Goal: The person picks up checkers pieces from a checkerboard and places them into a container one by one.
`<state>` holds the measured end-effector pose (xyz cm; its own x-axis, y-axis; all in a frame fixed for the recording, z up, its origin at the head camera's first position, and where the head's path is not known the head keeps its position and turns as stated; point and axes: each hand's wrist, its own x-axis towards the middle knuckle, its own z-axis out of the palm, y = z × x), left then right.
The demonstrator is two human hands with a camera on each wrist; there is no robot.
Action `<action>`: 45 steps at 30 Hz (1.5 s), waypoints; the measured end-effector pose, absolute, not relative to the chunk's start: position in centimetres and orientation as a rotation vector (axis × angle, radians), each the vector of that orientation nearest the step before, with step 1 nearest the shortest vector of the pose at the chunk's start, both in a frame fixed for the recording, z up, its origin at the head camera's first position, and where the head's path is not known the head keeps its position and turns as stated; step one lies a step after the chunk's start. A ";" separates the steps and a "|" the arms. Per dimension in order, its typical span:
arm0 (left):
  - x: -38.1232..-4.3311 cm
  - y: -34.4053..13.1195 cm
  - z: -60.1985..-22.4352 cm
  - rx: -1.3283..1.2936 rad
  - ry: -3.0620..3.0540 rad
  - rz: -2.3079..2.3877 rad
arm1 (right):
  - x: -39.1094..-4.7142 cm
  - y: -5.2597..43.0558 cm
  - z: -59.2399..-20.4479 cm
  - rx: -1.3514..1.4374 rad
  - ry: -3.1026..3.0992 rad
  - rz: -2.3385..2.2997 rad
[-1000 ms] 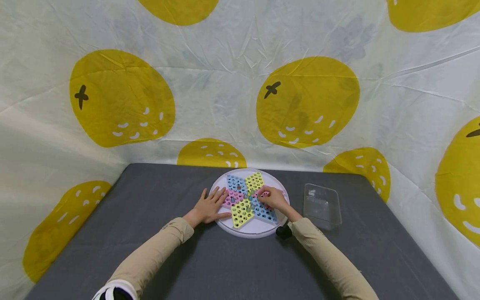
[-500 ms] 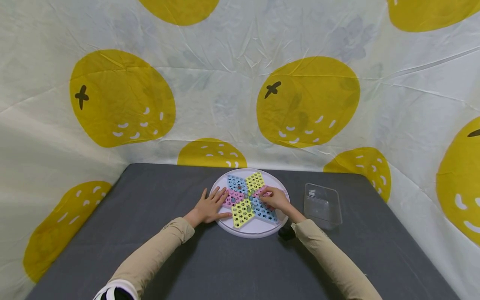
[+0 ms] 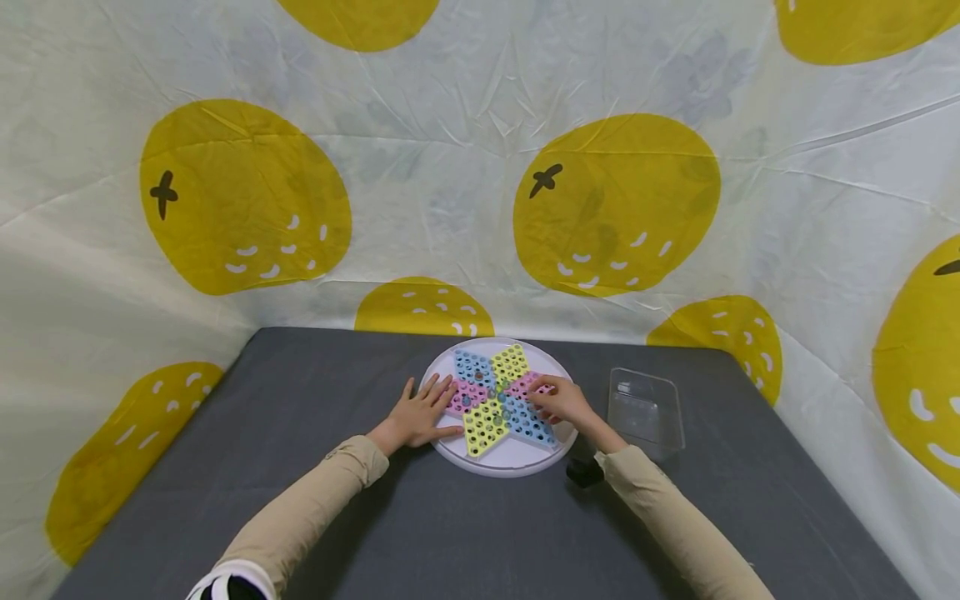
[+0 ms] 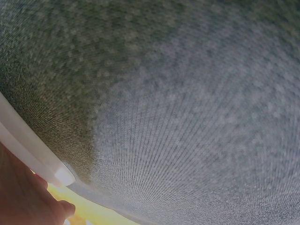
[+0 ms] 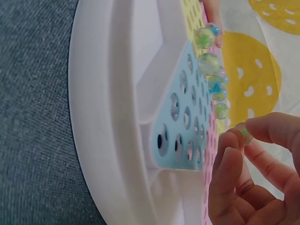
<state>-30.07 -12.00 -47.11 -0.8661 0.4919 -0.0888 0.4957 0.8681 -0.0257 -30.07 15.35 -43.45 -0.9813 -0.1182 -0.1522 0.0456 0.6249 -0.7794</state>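
Green-tinted marble [image 5: 244, 133]: pinched by our right hand [image 3: 562, 402], over the white board [image 3: 512, 461].
Board, left side: our left hand [image 3: 417, 415] rests there, fingers spread.
Clear box [image 3: 639, 423]: right of our board.

Pinches a clear, green-flecked marble [image 5: 245, 134] in the right grip [image 5: 262, 176], near a pale-blue panel [image 5: 177, 127] pierced with round holes.
Shows a yellow panel [image 5: 191, 21] higher in view and a pink panel [image 5: 207, 187] behind; includes clear marbles [image 5: 209, 63] with green and blue swirls, grouped along the blue panel's far side; takes in the curved rim of a white tray [image 5: 90, 103], blue-gray tabletop [image 5: 33, 112] at left, yellow-printed cloth [image 5: 248, 70] at right.
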 end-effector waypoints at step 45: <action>-30.1 -11.9 -47.5 0.775 2.964 -0.069 | -25.8 22.3 -39.1 -0.104 2.703 -1.389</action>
